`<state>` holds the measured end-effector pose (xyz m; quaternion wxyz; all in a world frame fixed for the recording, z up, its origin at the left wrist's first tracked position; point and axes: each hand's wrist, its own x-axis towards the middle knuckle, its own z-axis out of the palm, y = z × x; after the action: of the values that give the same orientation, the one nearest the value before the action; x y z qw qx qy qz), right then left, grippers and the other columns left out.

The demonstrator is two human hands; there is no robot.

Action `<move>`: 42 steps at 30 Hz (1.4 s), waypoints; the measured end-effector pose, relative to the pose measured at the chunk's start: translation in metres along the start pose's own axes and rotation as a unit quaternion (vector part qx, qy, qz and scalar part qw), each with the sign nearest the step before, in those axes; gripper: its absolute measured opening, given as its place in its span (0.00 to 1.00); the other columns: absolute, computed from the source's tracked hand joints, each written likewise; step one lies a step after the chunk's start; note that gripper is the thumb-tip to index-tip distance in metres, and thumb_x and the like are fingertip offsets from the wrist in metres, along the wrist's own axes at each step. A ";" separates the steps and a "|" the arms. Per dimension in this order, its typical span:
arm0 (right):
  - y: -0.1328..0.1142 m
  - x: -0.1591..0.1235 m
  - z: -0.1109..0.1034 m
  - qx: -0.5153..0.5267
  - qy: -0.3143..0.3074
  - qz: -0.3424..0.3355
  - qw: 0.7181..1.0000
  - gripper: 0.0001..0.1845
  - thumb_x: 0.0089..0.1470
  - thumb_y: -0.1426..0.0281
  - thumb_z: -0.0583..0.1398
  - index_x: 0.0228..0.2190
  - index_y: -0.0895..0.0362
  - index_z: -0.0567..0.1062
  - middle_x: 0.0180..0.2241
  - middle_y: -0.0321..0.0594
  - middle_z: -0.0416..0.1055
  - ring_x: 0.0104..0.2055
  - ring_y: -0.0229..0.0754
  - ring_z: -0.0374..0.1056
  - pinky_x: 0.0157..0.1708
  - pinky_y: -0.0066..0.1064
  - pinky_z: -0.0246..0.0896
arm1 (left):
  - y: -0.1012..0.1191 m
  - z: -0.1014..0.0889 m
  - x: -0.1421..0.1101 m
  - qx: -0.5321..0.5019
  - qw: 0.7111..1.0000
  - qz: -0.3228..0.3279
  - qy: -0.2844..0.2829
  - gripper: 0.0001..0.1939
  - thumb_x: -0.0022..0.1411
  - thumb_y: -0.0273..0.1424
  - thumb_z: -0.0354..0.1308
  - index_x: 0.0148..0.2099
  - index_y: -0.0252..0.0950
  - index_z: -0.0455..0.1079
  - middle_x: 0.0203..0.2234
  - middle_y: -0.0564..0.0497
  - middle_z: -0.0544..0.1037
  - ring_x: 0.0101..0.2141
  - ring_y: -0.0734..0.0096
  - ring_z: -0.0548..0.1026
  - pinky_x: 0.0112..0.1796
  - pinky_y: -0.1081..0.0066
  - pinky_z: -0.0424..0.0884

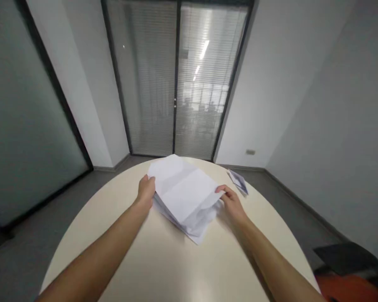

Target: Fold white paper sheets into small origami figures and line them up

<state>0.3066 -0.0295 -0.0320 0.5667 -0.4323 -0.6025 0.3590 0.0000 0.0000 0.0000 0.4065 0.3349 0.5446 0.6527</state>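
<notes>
Several white sheets of paper (185, 188) lie loosely stacked and askew over the table, the top one showing a faint crease. My left hand (146, 188) pinches the stack at its left corner, thumb on top. At the right, my right hand (229, 199) is closed on the edge of the top sheet of paper, which is lifted a little and bends there. Lower sheets stick out beneath it toward me. How many sheets my left fingers hold is hidden.
A folded paper (238, 182) sits near the far right rim of the round cream table (176, 268). Beyond stand glass doors with blinds (204, 105). A black and red chair (349, 268) is at the lower right, with a glass partition (28, 126) on the left.
</notes>
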 end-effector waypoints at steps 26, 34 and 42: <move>0.039 0.008 -0.093 -0.481 0.195 0.188 0.834 0.27 0.62 0.60 0.49 0.49 0.61 0.80 0.44 0.62 0.78 0.47 0.65 0.73 0.45 0.50 0.64 | -0.034 0.007 -0.055 0.413 0.762 0.270 -0.419 0.21 0.64 0.37 0.59 0.58 0.39 0.73 0.65 0.41 0.64 0.65 0.48 0.59 0.65 0.49 0.53; 0.017 0.013 -0.051 -0.264 0.180 0.040 0.947 0.20 0.52 0.60 0.60 0.40 0.60 0.82 0.36 0.50 0.81 0.35 0.51 0.75 0.38 0.40 0.66 | -0.031 0.021 -0.048 0.195 0.927 0.135 -0.290 0.37 0.62 0.38 0.62 0.69 0.41 0.52 0.67 0.38 0.59 0.59 0.49 0.69 0.55 0.52 0.68; -0.016 -0.007 0.005 -0.142 0.055 -0.020 0.988 0.22 0.49 0.53 0.68 0.37 0.55 0.74 0.31 0.41 0.78 0.32 0.45 0.73 0.32 0.33 0.65 | -0.012 0.021 -0.056 0.175 0.927 0.153 -0.295 0.25 0.59 0.34 0.62 0.58 0.37 0.66 0.53 0.40 0.75 0.44 0.61 0.78 0.48 0.61 0.73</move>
<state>0.3001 -0.0417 -0.0201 0.5389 -0.5153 -0.6241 0.2335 0.0459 -0.0403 -0.0080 0.3788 0.6575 0.4475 0.4732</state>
